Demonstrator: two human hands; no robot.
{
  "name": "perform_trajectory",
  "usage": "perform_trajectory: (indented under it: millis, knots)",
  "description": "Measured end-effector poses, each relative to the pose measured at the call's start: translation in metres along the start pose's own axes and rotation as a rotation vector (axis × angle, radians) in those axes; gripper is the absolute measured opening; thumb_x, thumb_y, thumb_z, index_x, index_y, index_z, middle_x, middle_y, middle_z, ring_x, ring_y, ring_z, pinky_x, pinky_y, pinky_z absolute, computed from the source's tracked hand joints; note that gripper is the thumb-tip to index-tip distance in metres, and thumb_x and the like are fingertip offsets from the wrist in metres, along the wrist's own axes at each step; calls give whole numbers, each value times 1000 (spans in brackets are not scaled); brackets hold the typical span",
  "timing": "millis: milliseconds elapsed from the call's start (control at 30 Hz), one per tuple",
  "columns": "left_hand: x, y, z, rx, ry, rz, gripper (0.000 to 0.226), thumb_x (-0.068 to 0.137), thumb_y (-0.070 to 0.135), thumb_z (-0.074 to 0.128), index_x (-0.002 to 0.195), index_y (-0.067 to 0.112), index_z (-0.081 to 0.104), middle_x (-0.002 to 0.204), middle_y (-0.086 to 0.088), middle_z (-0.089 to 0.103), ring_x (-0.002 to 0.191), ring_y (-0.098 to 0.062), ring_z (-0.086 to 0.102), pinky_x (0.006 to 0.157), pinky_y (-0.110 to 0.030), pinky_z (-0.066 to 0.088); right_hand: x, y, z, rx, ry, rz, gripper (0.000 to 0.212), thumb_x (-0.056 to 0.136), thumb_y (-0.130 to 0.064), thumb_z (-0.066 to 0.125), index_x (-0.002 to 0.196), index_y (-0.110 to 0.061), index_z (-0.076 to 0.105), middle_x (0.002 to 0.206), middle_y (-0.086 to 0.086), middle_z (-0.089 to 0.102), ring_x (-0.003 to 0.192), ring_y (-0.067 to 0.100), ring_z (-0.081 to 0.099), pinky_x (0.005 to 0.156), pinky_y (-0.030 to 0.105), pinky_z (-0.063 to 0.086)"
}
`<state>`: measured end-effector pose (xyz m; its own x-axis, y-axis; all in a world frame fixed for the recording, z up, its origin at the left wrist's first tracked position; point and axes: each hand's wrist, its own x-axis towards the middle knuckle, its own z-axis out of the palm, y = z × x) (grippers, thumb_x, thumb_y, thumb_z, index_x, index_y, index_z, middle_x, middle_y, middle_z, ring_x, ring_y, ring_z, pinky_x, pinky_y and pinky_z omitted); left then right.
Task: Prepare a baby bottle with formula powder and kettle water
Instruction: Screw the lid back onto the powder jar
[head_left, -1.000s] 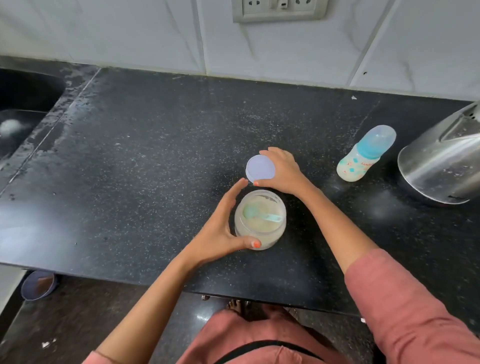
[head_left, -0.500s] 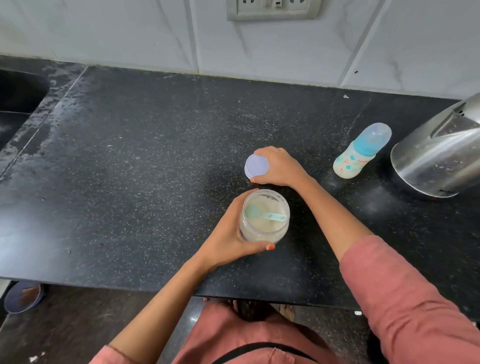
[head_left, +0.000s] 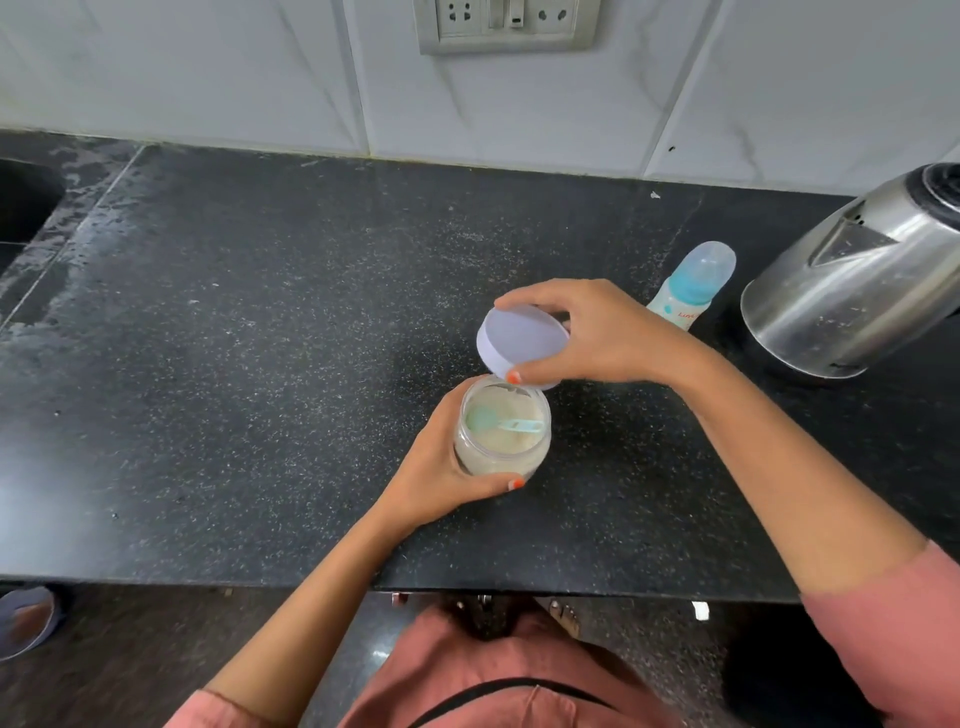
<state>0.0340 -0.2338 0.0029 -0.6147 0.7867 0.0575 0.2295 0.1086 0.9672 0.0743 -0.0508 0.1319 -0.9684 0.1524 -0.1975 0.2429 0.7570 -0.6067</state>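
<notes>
Seen from the head camera, the lid (head_left: 522, 340) has come up. Half a second ago the right hand (head_left: 608, 338) held it low behind the jar (head_left: 501, 431), and now it sits higher, tipped, its near edge just over the jar's far rim. Fingers and thumb pinch the lid by its edge. The left hand (head_left: 441, 478) wraps round the jar's body and steadies it on the black counter (head_left: 260, 338).

The jar looks like clear plastic: probably light, smooth-sided and easy to knock over, so a grip round the middle suits it. It is open and holds pale formula powder (head_left: 493, 447) with a turquoise scoop (head_left: 504, 422) lying on top, best taken by its thin handle.

The baby bottle (head_left: 693, 286) waits capped beyond the right hand, near the steel kettle (head_left: 852, 296). I can't tell what either one holds.
</notes>
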Motion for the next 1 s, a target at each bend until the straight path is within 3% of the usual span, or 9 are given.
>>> perform_trajectory:
  millis: [167,500,633,767,867,933,1000]
  knots:
    - [0,-5,0,-20,7,-43,88,57,25,85,124,48,33,126,23,46,115,14,44,86,-2,35,-21,-11,20,-129,-48,-33,66,62,-44,74,123,-39,49,131,-17,50,119,9,48,96,43,42]
    - [0,-9,2,-51,22,-85,92,51,31,85,126,43,32,131,13,46,118,8,44,94,-8,37,-27,-11,50,-308,-47,-71,68,66,-42,70,128,-37,42,132,-15,45,118,13,46,85,35,42]
    - [0,-9,2,-42,23,-88,91,51,32,85,124,47,32,129,19,45,117,11,43,91,-5,36,-31,-14,55,-347,4,-63,69,66,-44,70,129,-34,42,130,-11,47,114,17,48,81,33,39]
    - [0,-8,3,-61,27,-88,90,49,41,81,124,48,33,128,16,47,117,7,45,91,-9,39,-34,-19,58,-431,83,9,71,67,-57,66,127,-27,45,123,-2,54,108,23,53,80,36,43]
    - [0,-7,2,-64,19,-72,89,50,41,80,125,47,32,128,14,48,116,4,47,92,-12,41,-36,-23,62,-593,133,22,75,67,-70,56,123,-20,45,114,4,54,99,26,55,71,34,40]
    - [0,-6,2,-69,14,-79,88,50,41,80,124,47,33,128,15,48,116,5,47,92,-14,42,-36,-22,56,-515,42,38,78,67,-68,57,127,-22,39,121,4,47,102,28,55,71,34,35]
    - [0,-6,2,-56,22,-73,85,51,42,80,123,48,35,126,19,48,116,10,45,89,-8,39,-35,-18,42,-426,-112,5,85,68,-55,68,137,-29,27,141,1,28,120,28,45,81,37,38]
